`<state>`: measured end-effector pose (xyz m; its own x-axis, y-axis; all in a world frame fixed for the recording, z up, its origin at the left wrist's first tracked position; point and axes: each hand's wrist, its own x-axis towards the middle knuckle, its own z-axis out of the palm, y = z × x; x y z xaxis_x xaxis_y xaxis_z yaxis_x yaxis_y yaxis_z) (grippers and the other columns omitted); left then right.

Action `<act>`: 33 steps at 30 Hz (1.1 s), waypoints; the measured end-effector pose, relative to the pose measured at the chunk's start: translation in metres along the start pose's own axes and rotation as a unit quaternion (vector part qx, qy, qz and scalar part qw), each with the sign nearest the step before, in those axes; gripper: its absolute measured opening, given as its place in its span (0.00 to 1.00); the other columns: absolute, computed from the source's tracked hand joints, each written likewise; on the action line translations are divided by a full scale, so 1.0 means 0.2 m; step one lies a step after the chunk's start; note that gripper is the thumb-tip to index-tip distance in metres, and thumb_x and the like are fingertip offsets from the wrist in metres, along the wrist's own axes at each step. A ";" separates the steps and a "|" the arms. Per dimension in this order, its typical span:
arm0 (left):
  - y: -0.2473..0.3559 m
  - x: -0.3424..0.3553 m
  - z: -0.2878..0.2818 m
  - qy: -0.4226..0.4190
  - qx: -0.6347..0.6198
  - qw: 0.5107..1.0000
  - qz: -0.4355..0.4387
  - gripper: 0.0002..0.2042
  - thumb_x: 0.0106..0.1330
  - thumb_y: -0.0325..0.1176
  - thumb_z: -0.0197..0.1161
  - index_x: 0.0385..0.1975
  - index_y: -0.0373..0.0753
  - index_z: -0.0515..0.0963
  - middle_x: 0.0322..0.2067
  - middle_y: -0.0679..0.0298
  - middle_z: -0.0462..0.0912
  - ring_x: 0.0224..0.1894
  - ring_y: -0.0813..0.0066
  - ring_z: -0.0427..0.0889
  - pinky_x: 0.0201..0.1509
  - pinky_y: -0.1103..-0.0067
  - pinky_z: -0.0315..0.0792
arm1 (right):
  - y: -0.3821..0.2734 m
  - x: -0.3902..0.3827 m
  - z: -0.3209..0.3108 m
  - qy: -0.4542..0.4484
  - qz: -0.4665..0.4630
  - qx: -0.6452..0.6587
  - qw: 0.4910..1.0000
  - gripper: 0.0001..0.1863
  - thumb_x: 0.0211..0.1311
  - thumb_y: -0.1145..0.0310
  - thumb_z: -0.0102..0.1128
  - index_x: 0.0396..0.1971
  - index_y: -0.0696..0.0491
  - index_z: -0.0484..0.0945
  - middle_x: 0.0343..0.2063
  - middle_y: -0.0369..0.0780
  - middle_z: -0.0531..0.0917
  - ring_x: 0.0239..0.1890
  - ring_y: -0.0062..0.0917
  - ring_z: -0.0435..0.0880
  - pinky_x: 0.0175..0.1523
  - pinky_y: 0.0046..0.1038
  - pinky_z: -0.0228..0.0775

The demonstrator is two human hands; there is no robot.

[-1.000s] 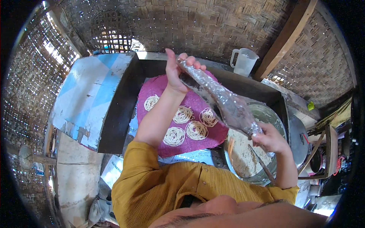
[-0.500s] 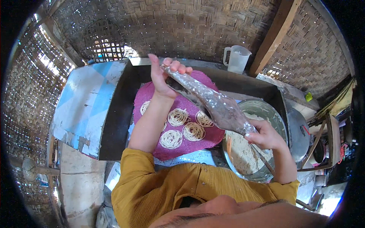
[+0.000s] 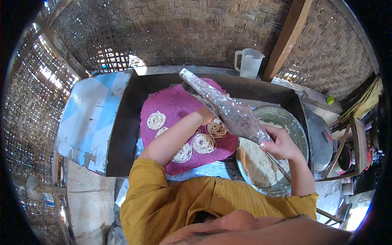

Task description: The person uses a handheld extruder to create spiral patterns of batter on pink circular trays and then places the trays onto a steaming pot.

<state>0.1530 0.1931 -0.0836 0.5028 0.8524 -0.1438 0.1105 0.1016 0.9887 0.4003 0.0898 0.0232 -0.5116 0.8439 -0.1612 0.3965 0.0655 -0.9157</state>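
A long, brownish wooden tool like a hand press (image 3: 241,116), spattered with white dough, slants across the middle, its far end pointing up and left. Its near end is gripped by my right hand (image 3: 281,143), above the dough basin. My left hand (image 3: 207,116) reaches beneath the tool; the tool covers its fingers. Below lies a purple cloth (image 3: 163,106) bearing several coiled nests of pale dough strands, among them a nest (image 3: 156,120) at the left and another (image 3: 203,143) nearer me.
A metal basin (image 3: 300,134) of pale dough (image 3: 257,163) stands right of the cloth. Dark trough walls (image 3: 122,122) enclose the work area. A translucent pitcher (image 3: 250,63) stands behind, a round metal lid (image 3: 318,141) at the right. A blue-white panel (image 3: 87,118) flanks the left.
My left hand has let go of the tool's far end and moved down beneath its middle. My right hand still holds the near end.
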 end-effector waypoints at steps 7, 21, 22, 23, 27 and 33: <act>0.16 -0.11 0.07 -0.077 -0.097 0.990 -0.061 0.29 0.64 0.52 0.31 0.51 0.32 0.61 0.52 0.57 0.64 0.56 0.70 0.60 0.59 0.77 0.50 | 0.05 0.04 -0.02 0.035 -0.011 -0.029 0.999 0.35 0.40 0.53 0.62 0.46 0.63 0.67 0.37 0.45 0.76 0.41 0.26 0.73 0.47 0.27 0.63; 0.09 -0.42 -0.03 0.087 0.656 0.738 0.132 0.30 0.53 0.51 0.52 0.54 0.41 0.60 0.59 0.57 0.48 0.57 0.54 0.52 0.56 0.61 0.46 | 0.10 0.00 -0.06 0.100 0.009 0.115 0.988 0.31 0.41 0.50 0.58 0.40 0.61 0.69 0.21 0.37 0.74 0.20 0.18 0.73 0.25 0.19 0.66; 0.12 -0.44 -0.04 0.140 0.645 0.738 0.142 0.33 0.50 0.50 0.55 0.54 0.40 0.58 0.59 0.56 0.48 0.58 0.53 0.51 0.56 0.61 0.46 | 0.09 0.00 -0.06 0.099 0.009 0.116 0.988 0.31 0.41 0.50 0.58 0.40 0.61 0.69 0.21 0.37 0.74 0.20 0.18 0.73 0.25 0.19 0.66; 0.14 -0.44 -0.04 0.140 0.645 0.737 0.141 0.33 0.50 0.50 0.55 0.54 0.40 0.58 0.59 0.56 0.48 0.58 0.53 0.51 0.56 0.61 0.46 | 0.06 0.01 -0.04 0.089 0.010 0.122 0.989 0.31 0.41 0.50 0.58 0.40 0.61 0.69 0.22 0.37 0.74 0.20 0.18 0.73 0.25 0.19 0.66; 0.21 -0.41 -0.02 0.251 0.548 0.766 0.221 0.33 0.45 0.41 0.61 0.52 0.37 0.59 0.56 0.52 0.56 0.57 0.53 0.57 0.56 0.61 0.50 | -0.04 0.14 0.13 0.030 -0.035 0.148 0.988 0.33 0.42 0.48 0.58 0.42 0.60 0.68 0.25 0.37 0.74 0.21 0.18 0.73 0.24 0.20 0.66; 0.16 -0.54 -0.12 0.369 0.235 0.872 0.221 0.22 0.48 0.31 0.63 0.44 0.36 0.66 0.40 0.62 0.73 0.43 0.76 0.72 0.44 0.78 0.70 | -0.02 0.45 0.18 -0.097 -0.197 0.118 0.968 0.35 0.48 0.45 0.53 0.51 0.54 0.64 0.39 0.41 0.74 0.42 0.23 0.71 0.46 0.25 0.63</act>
<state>0.0822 0.1174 -0.0355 -0.0846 0.8707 0.4845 0.4715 -0.3934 0.7893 0.3250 0.1456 -0.0020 -0.7299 0.6611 0.1737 -0.0332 0.2195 -0.9751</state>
